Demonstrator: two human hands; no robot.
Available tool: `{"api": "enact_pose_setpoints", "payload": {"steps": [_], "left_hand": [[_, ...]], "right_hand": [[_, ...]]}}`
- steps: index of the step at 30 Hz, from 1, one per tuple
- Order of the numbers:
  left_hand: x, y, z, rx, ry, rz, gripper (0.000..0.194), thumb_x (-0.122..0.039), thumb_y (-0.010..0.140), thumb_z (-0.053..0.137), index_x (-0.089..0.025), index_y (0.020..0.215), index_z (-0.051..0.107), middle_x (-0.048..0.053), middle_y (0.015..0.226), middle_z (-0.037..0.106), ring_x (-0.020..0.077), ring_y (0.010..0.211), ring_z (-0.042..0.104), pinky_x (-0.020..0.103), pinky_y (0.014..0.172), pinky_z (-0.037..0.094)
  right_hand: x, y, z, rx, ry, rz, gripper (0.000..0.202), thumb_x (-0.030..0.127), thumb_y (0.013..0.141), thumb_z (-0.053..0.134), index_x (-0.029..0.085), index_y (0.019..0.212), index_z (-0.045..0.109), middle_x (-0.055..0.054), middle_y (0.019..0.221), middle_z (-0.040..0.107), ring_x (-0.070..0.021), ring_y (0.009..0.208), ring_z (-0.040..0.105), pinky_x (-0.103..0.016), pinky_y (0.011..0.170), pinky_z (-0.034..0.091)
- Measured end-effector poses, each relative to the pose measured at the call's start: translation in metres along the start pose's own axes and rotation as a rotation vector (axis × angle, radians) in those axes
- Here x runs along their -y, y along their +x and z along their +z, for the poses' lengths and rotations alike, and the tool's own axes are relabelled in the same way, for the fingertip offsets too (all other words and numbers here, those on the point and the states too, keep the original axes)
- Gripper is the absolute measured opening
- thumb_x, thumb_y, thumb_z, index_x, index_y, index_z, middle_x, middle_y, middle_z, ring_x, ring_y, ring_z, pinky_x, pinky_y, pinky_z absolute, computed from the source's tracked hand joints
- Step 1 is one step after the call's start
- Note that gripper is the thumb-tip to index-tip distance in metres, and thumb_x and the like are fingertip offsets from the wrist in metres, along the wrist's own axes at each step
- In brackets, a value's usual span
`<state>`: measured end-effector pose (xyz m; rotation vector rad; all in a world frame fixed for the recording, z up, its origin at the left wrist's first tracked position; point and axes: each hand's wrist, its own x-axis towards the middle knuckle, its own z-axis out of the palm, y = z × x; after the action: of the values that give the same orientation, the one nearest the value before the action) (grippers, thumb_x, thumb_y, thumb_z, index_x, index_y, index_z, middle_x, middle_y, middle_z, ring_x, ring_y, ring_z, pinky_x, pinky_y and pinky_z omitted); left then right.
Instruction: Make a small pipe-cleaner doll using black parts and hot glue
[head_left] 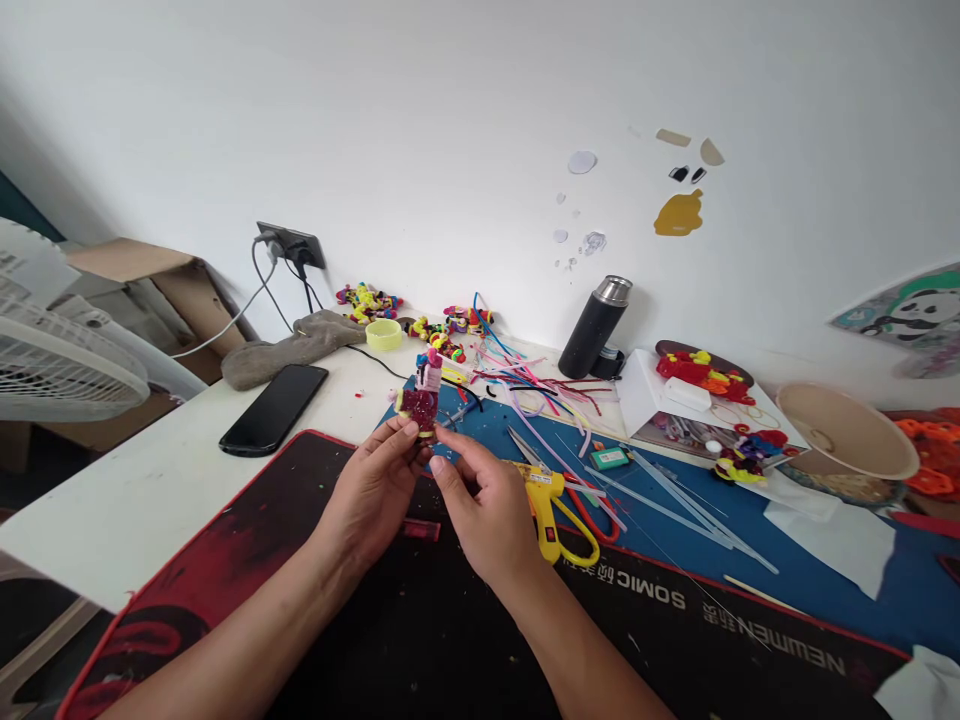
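Observation:
A small pipe-cleaner figure, dark red below with pink, white and blue on top, is held upright over the dark mat. My left hand pinches its lower end between thumb and fingers. From the other side, the fingertips of my right hand close on the base of the same figure. Just right of my right hand lies a yellow hot glue gun, partly hidden by it. Red-handled scissors rest beside the glue gun.
Loose pipe cleaners and finished figures lie along the wall. A black thermos stands behind. Clear glue sticks cross the blue mat. A phone lies left, near a fan.

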<state>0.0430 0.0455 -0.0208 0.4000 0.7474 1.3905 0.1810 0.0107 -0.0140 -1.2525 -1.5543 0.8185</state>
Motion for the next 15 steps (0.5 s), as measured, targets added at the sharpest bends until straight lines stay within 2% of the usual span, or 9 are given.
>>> {"api": "enact_pose_setpoints", "payload": {"steps": [3,9,15], "left_hand": [[0.0005,0.0008,-0.0013,0.018,0.006,-0.008,0.027,-0.02,0.07,0.094,-0.015,0.087,0.073,0.002,0.089,0.075,0.0157,0.083,0.068,0.026,0.078,0.056],[-0.0011,0.0025,-0.0025,0.008,-0.041,-0.077,0.022,-0.021,0.076,0.089,-0.016,0.09,0.073,0.004,0.088,0.075,0.017,0.08,0.069,0.028,0.077,0.057],[-0.0013,0.0052,-0.0045,0.012,-0.054,-0.07,0.015,-0.02,0.08,0.084,-0.015,0.088,0.072,0.005,0.094,0.077,0.0173,0.085,0.07,0.029,0.079,0.058]], "right_hand": [[-0.0016,-0.0005,0.0016,0.014,0.039,0.019,0.042,0.04,0.1,0.059,0.02,0.134,0.075,0.001,0.063,0.059,-0.0161,0.055,0.051,-0.03,0.058,0.042],[0.0005,-0.001,0.0018,0.089,0.129,0.06,0.052,0.04,0.099,0.06,0.02,0.147,0.065,0.004,0.062,0.056,-0.0158,0.058,0.052,-0.028,0.058,0.044],[0.0038,0.0014,-0.0039,0.018,0.131,0.119,0.049,0.043,0.101,0.059,0.018,0.143,0.067,0.005,0.06,0.052,-0.0145,0.055,0.05,-0.026,0.053,0.041]]}}
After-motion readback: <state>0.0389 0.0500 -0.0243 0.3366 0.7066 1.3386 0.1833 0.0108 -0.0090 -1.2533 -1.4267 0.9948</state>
